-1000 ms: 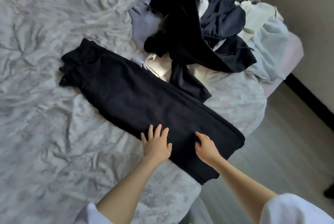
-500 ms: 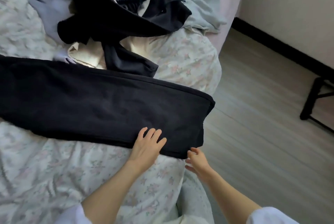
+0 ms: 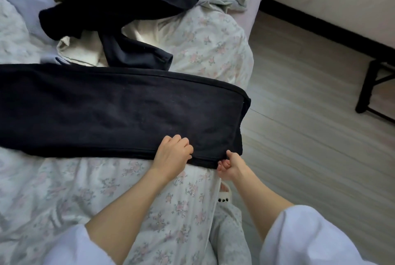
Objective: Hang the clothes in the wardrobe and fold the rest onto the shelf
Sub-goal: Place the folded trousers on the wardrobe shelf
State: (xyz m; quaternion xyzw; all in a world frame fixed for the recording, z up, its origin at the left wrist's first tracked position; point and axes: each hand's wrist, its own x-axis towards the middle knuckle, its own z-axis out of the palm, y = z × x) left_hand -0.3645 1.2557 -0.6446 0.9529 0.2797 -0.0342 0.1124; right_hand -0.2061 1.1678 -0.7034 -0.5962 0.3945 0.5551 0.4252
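Black trousers lie flat across the bed, legs together, with the hem end at the bed's right edge. My left hand curls over the near edge of the trouser leg, its fingers closed on the fabric. My right hand pinches the near corner of the hem between thumb and fingers. A heap of other clothes, mostly black and navy with white and pale blue pieces, sits behind the trousers at the top of the view.
The bed has a floral quilt that drops off at its right edge. Grey wooden floor lies to the right. A black metal furniture leg stands at far right. A slipper shows by the bed.
My left hand went from flat on the trousers to curled on their near edge. My right hand came off the cloth and now pinches the hem corner. The view swung right.
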